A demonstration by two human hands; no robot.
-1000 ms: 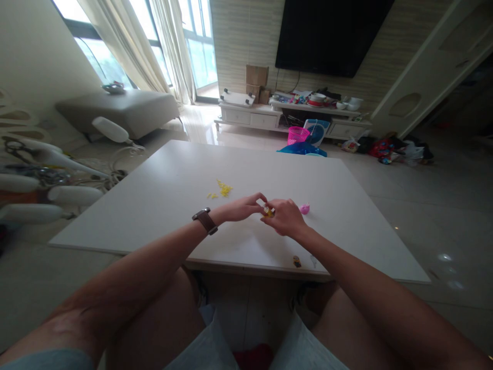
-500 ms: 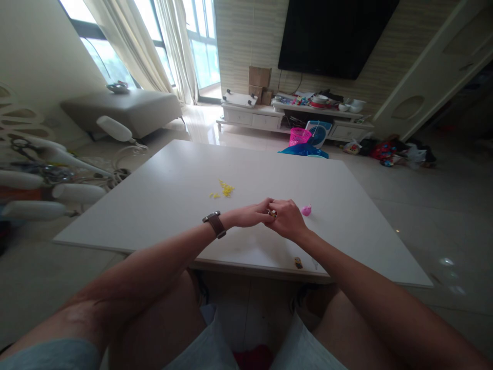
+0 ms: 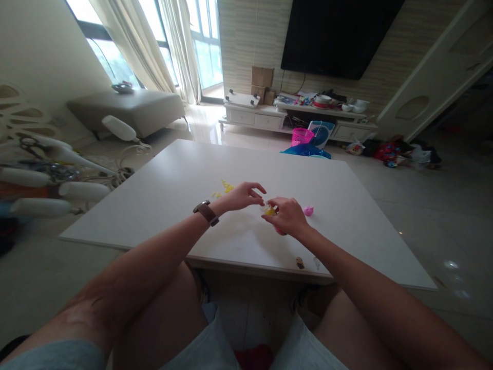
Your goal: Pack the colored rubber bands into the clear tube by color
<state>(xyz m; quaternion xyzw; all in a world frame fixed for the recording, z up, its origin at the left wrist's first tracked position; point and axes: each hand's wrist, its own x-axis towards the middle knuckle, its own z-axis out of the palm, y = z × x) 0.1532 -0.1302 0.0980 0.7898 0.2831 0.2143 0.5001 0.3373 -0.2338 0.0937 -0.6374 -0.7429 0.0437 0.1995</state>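
My right hand (image 3: 288,215) has its fingers closed round a small see-through container (image 3: 270,210) with something yellow inside. Just to its left is my left hand (image 3: 245,196), with a watch on the wrist and the fingers apart, tips close to the container; whether they touch it I cannot tell. Under my right hand a pink and red thing (image 3: 280,231) shows in part. A small round pink thing (image 3: 308,210) lies on the white table to the right. Small yellow pieces (image 3: 227,187) lie scattered behind my left hand, partly hidden by it.
Close to the front edge of the white table (image 3: 185,205) lie a small yellow and brown figure (image 3: 300,263) and a clear piece (image 3: 316,263). Past the far edge stand a pink basket (image 3: 302,136) and something blue (image 3: 308,150). A white lamp (image 3: 119,128) is at the left.
My hands were together round a small thing; now the left has drawn back to the left with its fingers spread. The container and the pink and red thing have come into view.
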